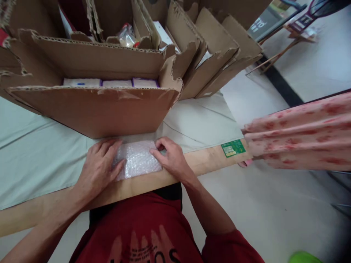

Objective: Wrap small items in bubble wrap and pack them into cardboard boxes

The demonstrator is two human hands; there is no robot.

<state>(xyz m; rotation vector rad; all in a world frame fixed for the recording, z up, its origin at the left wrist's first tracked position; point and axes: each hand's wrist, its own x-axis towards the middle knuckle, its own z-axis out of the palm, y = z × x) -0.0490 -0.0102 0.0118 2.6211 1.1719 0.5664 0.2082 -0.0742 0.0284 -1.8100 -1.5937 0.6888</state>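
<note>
A piece of clear bubble wrap, roughly rectangular, lies at the table's front edge. Whether anything is inside it cannot be made out. My left hand rests on its left end, fingers stretched out and thumb on the top surface. At the right end, my right hand is closed in a pinch, thumb and forefinger on the edge of the wrap. Right behind the wrap stands a brown cardboard bin, with several white, purple-edged packs inside.
More cardboard bins line the back of the table; one holds a clear plastic packet. Pale green cloth covers the tabletop, leaving a bare wooden edge with a green label. A pink floral cloth hangs at right.
</note>
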